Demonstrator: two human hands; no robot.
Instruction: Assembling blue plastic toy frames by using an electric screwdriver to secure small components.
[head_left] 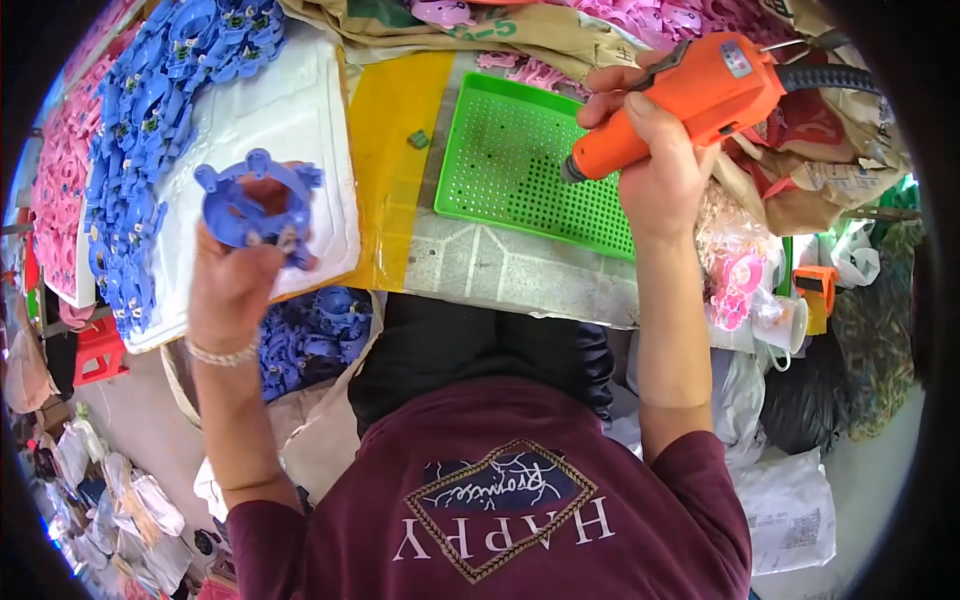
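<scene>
My left hand (235,285) is closed on a blue plastic ring-shaped part (225,213) with small round posts, held above the white board (310,150) at the left of the table. In my right hand (665,165) is an orange electric screwdriver (700,95), its tip pointing down and left and a dark cable leaving its back end. The screwdriver is over the right end of a green perforated tray (540,232), apart from the blue part. A few tiny dark pieces lie in the tray.
Many blue parts (140,130) are heaped on the board's left, with pink parts (65,180) beyond. An open sack (310,345) of blue parts stands below the table edge. A small green piece (418,140) lies on yellow tape (385,200). A white mug (785,325) sits at right.
</scene>
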